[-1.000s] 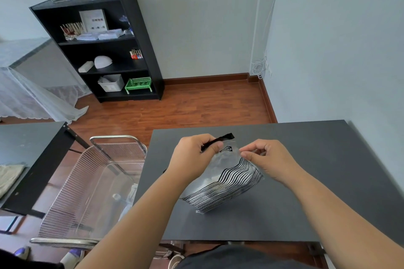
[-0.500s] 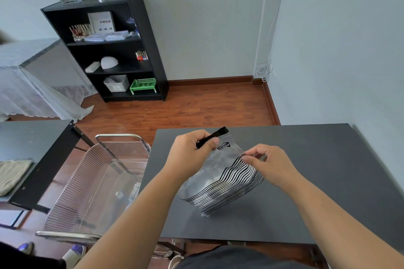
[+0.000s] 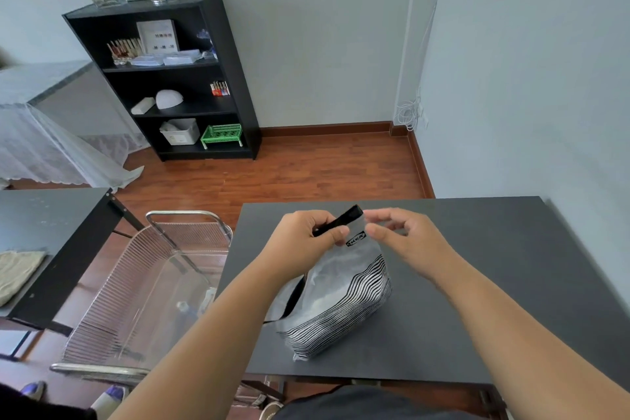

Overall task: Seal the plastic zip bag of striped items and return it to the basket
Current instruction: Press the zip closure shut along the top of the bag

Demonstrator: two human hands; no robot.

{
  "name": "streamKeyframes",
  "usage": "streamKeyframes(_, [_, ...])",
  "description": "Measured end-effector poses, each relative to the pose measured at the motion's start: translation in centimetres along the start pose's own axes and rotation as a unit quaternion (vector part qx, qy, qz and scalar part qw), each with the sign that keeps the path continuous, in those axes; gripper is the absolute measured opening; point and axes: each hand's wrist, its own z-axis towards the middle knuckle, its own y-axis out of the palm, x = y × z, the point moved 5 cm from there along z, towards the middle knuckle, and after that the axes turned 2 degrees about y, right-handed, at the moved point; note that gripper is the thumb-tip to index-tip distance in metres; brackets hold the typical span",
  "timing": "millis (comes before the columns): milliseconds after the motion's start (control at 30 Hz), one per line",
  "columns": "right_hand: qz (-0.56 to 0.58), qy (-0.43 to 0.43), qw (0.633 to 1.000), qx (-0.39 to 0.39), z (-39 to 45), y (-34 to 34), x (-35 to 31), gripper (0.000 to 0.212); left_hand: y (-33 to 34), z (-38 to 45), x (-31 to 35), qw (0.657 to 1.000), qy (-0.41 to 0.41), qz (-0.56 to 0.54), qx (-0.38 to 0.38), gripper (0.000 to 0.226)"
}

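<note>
A clear plastic zip bag (image 3: 335, 303) with black-and-white striped items inside stands tilted on the dark grey table (image 3: 477, 283). Its black zip strip (image 3: 341, 219) points up and to the right. My left hand (image 3: 303, 242) pinches the left part of that strip between thumb and fingers. My right hand (image 3: 405, 242) hovers just right of the bag's top corner with its fingers curled and apart, slightly blurred, holding nothing that I can see. The wire basket (image 3: 136, 290) stands on the floor left of the table.
A second dark table (image 3: 51, 232) with a beige cloth (image 3: 17, 273) stands left of the basket. A black shelf unit (image 3: 170, 78) is against the far wall. The wall runs close along the table's right side. Shoes (image 3: 105, 399) show at the bottom left.
My right hand has come off the striped side of the bag and risen to the top corner. The bag now stands more upright, and my left hand still grips the zip strip.
</note>
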Motion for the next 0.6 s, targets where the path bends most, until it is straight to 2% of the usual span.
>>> streamKeyframes(100, [-0.012, -0.018, 0.999, 0.028, 0.9, 0.1, -1.3, 0.005, 0.7, -0.2, 0.0, 0.999, 0.008, 0.01, -0.03, 0.013])
streamKeyframes(200, [-0.029, -0.021, 0.998, 0.049, 1.2, -0.1, -0.9, 0.01, 0.8, -0.8, -0.4, 0.998, 0.008, 0.036, -0.045, 0.004])
streamKeyframes(333, [-0.027, -0.004, 0.995, 0.098, 1.1, -1.4, 0.3, 0.018, 0.0, -2.1, -1.8, 0.978, 0.0, 0.198, -0.067, 0.034])
streamKeyframes(400, [-0.018, 0.012, 0.993, 0.117, 1.1, -2.1, 1.0, 0.017, -0.5, -2.7, -2.8, 0.965, -0.006, 0.256, -0.054, 0.043])
streamKeyframes(500, [-0.016, 0.022, 0.992, 0.125, 1.0, -2.6, 1.5, 0.016, -0.9, -3.2, -3.9, 0.966, -0.028, 0.255, -0.034, 0.046])
streamKeyframes(600, [-0.004, 0.035, 0.99, 0.137, 1.0, -3.1, 2.1, 0.014, -1.2, -3.6, -4.4, 0.972, -0.039, 0.231, -0.02, 0.037])
